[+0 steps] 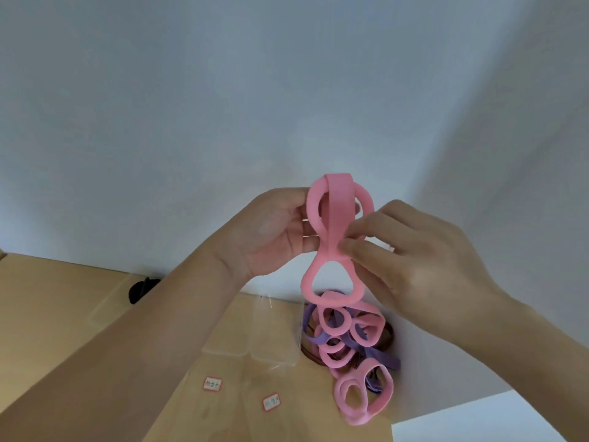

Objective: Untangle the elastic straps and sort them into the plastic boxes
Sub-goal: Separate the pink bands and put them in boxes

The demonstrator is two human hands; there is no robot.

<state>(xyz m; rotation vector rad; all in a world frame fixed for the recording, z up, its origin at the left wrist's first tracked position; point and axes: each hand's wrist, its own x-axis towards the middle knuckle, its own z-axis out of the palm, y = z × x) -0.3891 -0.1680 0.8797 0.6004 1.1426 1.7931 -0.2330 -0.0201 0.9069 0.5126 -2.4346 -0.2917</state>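
I hold a pink elastic strap [331, 212] with several loops up in front of the white wall. My left hand [274, 231] grips its upper loops from the left. My right hand [411, 250] pinches the strap's narrow waist from the right. Its lowest loop hangs down and touches a tangled heap [353, 349] of pink, purple and brown straps on the wooden table [47, 314]. Two clear plastic boxes [251, 333] stand side by side left of the heap, both look bare inside.
Two small red-edged labels [212, 384] [271, 402] lie on the table in front of the boxes. A dark object [140, 290] sits at the wall behind my left forearm. The table's right edge ends near the heap.
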